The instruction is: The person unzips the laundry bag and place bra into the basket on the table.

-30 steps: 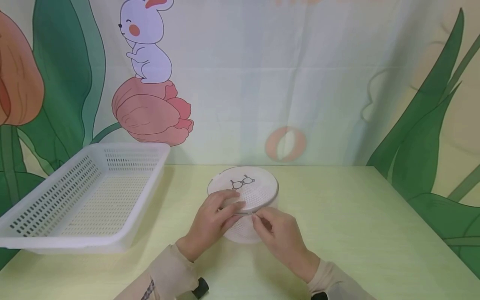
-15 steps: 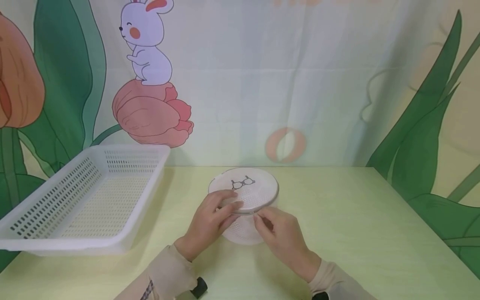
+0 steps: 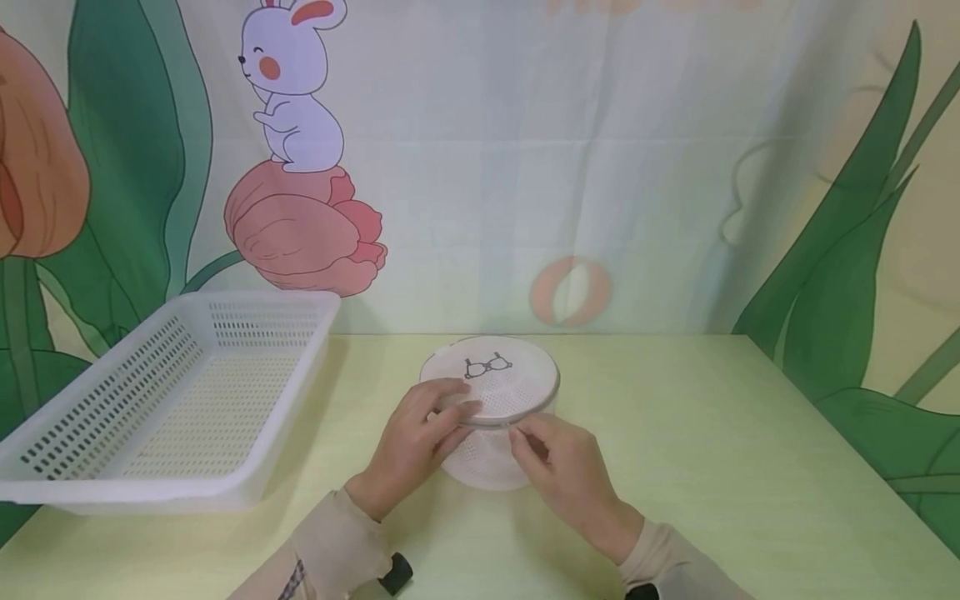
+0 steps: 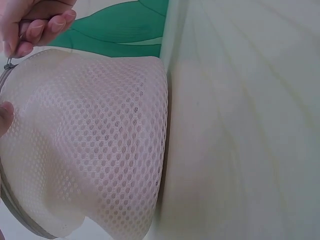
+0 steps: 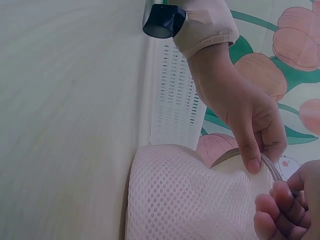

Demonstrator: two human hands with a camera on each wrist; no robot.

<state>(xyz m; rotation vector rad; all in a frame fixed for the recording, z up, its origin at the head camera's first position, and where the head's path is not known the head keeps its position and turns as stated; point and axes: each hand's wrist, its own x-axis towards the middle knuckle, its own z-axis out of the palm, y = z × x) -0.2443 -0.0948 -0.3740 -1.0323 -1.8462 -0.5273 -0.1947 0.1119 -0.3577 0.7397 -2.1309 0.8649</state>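
Note:
A white mesh laundry bag [image 3: 487,458], drum-shaped, stands on the table in the head view. Its round lid [image 3: 525,379] carries a printed bra outline and has a grey zipper round the edge. My left hand [image 3: 416,437] grips the lid's near-left edge, fingers on top and thumb below. At the front of the rim, my right hand [image 3: 566,467] pinches the zipper pull. The left wrist view shows that zipper pull [image 4: 9,65] between the right fingertips, beside the sagging mesh side. In the right wrist view the left thumb presses on the mesh just under the zipper [image 5: 272,167].
A white perforated plastic basket [image 3: 247,483] sits on the left of the pale yellow-green table [image 3: 712,467]. Behind the table hangs a printed cloth backdrop [image 3: 450,167] with a rabbit and tulips.
The bag and my right hand have shifted slightly right. My left fingertips have slid a little left on the lid. Both hands keep their hold.

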